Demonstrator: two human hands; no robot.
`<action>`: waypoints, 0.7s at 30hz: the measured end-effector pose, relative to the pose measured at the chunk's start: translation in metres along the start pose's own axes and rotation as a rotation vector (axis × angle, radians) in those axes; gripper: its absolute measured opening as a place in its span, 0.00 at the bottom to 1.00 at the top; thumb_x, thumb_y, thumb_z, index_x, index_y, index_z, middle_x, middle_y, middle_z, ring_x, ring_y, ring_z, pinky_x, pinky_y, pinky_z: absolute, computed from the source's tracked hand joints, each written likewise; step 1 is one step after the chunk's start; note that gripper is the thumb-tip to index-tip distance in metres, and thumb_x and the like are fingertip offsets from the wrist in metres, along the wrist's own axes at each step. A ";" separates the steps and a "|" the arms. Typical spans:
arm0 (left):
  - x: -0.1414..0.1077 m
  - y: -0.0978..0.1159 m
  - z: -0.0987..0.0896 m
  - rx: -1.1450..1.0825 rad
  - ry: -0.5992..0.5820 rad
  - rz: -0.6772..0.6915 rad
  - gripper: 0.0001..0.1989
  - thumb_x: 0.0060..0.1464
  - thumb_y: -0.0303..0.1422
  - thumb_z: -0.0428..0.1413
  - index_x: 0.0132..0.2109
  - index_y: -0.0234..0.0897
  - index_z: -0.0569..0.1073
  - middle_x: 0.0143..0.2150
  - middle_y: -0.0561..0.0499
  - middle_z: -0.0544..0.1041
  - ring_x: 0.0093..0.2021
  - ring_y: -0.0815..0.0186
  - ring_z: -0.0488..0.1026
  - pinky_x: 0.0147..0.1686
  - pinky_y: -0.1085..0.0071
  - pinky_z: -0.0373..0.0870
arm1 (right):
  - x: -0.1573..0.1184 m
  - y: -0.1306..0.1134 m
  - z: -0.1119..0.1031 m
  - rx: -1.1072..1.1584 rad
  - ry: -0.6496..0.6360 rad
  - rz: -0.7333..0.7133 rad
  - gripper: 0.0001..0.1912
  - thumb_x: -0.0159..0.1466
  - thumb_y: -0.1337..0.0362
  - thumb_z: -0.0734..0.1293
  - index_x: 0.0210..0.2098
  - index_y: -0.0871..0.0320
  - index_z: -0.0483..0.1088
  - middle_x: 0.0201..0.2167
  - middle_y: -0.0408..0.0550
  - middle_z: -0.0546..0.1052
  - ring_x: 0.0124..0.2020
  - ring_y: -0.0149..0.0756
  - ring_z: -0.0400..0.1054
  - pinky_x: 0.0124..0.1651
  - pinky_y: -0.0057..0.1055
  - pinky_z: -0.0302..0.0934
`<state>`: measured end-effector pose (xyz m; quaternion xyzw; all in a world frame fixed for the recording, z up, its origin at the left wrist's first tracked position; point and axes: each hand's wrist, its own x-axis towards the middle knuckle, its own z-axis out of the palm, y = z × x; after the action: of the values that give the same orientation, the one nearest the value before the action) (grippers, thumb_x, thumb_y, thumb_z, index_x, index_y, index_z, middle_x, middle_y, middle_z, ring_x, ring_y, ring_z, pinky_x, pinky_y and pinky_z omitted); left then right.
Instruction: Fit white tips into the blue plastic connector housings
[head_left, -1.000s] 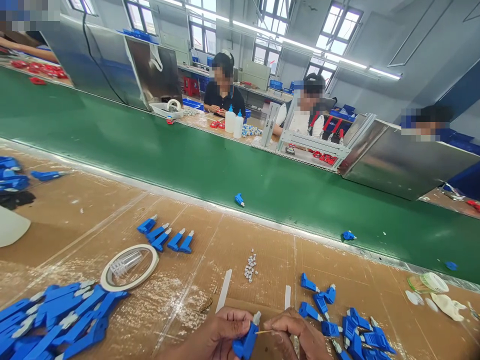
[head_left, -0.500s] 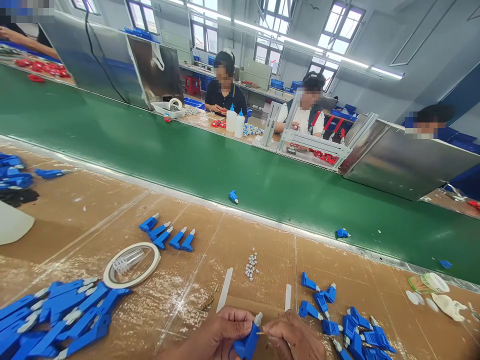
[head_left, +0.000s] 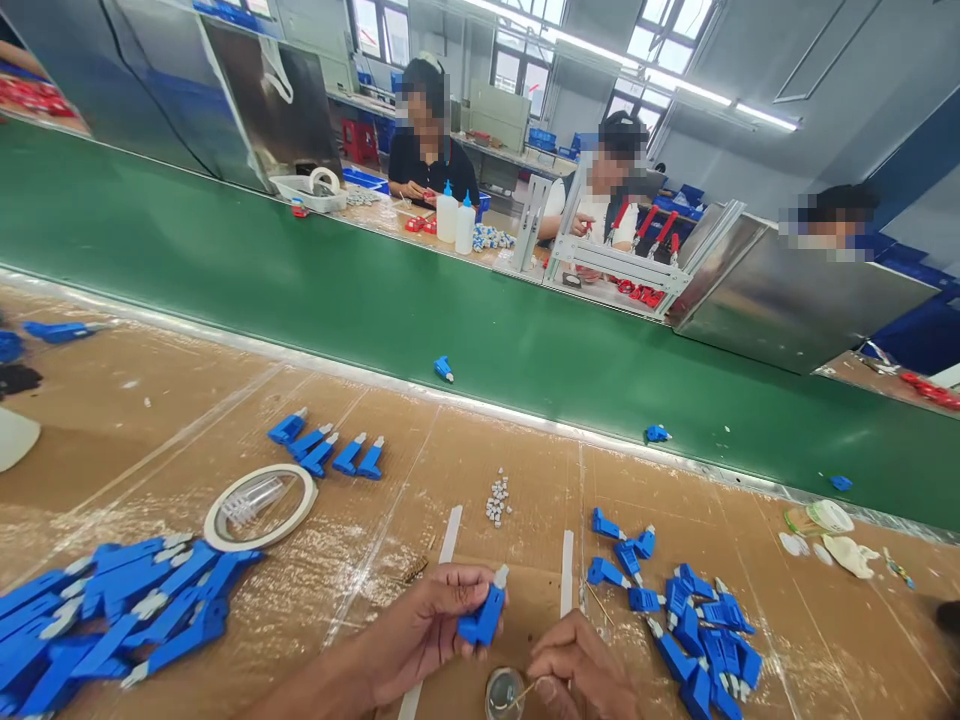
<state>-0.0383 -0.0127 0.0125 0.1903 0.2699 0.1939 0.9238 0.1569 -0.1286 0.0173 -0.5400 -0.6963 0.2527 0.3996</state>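
Note:
My left hand [head_left: 431, 625] holds a blue plastic part [head_left: 484, 612] with a pale tip pointing up, between thumb and fingers. Pinched in my right hand [head_left: 577, 665] is a thin wooden stick [head_left: 529, 688], its lower end inside a small round clear dish [head_left: 504, 694] at the bottom edge. Beyond my hands lies a small heap of tiny whitish pieces [head_left: 497, 500]. Strips of white tape [head_left: 567, 572] are stuck to the cardboard on either side.
Blue parts are piled at left [head_left: 112, 620] and right [head_left: 694, 630]. A white tape ring [head_left: 301, 512] surrounds clear plastic pieces. Behind runs a green conveyor belt [head_left: 337, 330] bearing a few blue parts. Several people sit across it. A tipped cup [head_left: 829, 516] lies far right.
My right hand has moved down from the blue part, with the stick now in the dish. My left hand has shifted slightly left and up with the part. The camera view has shifted too.

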 end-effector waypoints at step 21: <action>0.043 0.011 -0.050 -0.242 0.111 0.232 0.13 0.45 0.37 0.69 0.33 0.30 0.78 0.25 0.48 0.77 0.21 0.72 0.71 0.22 0.80 0.64 | 0.297 0.013 0.075 -0.694 -0.242 0.012 0.25 0.65 0.68 0.69 0.60 0.57 0.64 0.57 0.57 0.70 0.55 0.48 0.68 0.52 0.43 0.68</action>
<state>-0.0365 0.0289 -0.0402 0.0966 0.2715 0.3405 0.8950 0.0728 0.1644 0.0502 -0.6137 -0.7796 0.0659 0.1062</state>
